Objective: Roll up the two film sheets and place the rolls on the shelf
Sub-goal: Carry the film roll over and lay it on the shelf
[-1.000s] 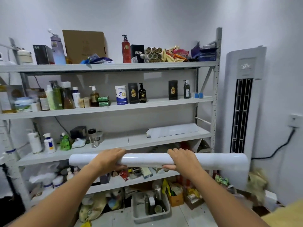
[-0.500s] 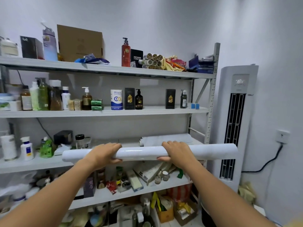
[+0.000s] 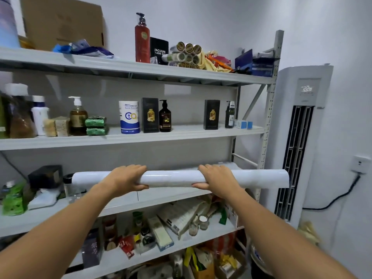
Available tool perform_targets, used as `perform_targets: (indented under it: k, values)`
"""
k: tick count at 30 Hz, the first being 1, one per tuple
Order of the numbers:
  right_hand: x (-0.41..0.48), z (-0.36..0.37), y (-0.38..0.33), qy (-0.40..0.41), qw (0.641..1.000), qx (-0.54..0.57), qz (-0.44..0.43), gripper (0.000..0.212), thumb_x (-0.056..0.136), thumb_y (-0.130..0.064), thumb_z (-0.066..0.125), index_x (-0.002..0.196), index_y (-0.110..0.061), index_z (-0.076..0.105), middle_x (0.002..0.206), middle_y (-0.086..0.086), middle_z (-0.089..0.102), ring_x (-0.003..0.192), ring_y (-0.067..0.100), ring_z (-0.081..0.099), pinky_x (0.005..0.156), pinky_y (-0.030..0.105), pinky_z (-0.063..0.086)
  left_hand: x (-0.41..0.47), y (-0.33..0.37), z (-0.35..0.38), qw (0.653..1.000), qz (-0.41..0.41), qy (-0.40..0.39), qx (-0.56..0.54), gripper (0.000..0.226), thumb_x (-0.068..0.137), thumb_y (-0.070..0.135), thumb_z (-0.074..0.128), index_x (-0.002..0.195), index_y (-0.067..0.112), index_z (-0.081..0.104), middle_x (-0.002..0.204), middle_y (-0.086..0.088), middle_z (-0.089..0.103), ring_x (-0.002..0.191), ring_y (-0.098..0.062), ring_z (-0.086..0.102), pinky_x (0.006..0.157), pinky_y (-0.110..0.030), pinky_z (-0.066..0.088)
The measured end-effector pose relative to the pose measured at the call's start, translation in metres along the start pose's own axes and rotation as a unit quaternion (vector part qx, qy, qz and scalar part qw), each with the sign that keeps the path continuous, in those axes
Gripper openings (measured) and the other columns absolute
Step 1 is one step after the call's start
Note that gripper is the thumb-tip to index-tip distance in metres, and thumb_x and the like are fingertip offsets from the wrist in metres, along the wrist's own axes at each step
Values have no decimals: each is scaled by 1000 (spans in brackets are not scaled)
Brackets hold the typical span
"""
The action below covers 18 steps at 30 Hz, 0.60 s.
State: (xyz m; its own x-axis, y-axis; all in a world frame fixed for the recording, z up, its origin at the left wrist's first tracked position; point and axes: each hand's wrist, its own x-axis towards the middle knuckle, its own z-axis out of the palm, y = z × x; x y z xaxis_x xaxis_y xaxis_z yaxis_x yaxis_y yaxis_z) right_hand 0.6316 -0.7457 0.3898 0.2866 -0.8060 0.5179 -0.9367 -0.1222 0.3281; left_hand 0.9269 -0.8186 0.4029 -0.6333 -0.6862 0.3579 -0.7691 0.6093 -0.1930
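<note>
Both hands are gripping one white film roll, holding it level at the shelf front.

My left hand point(image 3: 125, 177) and right hand point(image 3: 216, 179) are curling over the top of the film roll point(image 3: 171, 178), thumbs tucking underneath, set well apart along its middle. The roll is showing as a long, smooth, glossy white tube, tightly wound, with a soft sheen between my hands. One end is sticking out past my left hand. The other is reaching well beyond my right hand, crossing the white tower air conditioner point(image 3: 302, 137). Just below my hands the grey shelf board point(image 3: 120, 204) is running, and I cannot tell whether the roll is touching it. Behind my right hand a second white roll point(image 3: 229, 165) is lying, mostly hidden.
</note>
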Motion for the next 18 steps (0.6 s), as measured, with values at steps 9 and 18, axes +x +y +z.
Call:
perform_targets:
  k: [9,18]
  values:
    - [54,62,25,-45,998,-34,38,54,83,-69,39,97,-17,46,93,1,60,80,22,58,59,31,36,86,-44,58,999,45,7,-22,37,80,53,57,102,26,47,100,6,59,87,-12,55,70,-26,45]
    - [110,108,45,-53,995,-46,67,54,82,-70,41,94,-17,45,89,2,59,76,24,58,63,35,44,161,-85,97,997,71,5,-25,41,80,54,56,102,20,47,103,2,59,94,-18,56,75,-32,45]
